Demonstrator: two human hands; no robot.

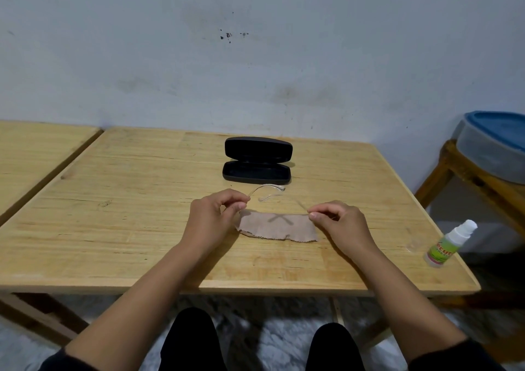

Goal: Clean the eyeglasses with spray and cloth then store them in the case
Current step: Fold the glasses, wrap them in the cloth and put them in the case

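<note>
Eyeglasses [267,193] of clear, near-transparent plastic, lifted just above the light wooden desk [142,228], between the open black hard-shell case [257,160] behind and the flat tan cleaning cloth [278,225] in front. Left hand [211,214] pinched shut on the end of one temple arm; right hand [339,218] pinched shut on the other — fingertips only, lenses untouched. Shadow of crossed temples falling on the cloth.

Probably mid-way: either about to fold the temples for storing, or still to be wiped — hard to say from here. To do it well: keep the pinches on the temple tips, away from the lenses; fold one arm flat before the other; no twisting at the hinges, since thin plastic of this kind likely flexes; lower lenses-down into the bottom half of the case, then close the lid.

Count: one pair of eyeglasses, one case, one cloth, one white spray bottle with green label [450,242] standing near the right edge of the desk, a clear cap [412,245] just beside it, two hands, a second desk [37,149] at left.
</note>
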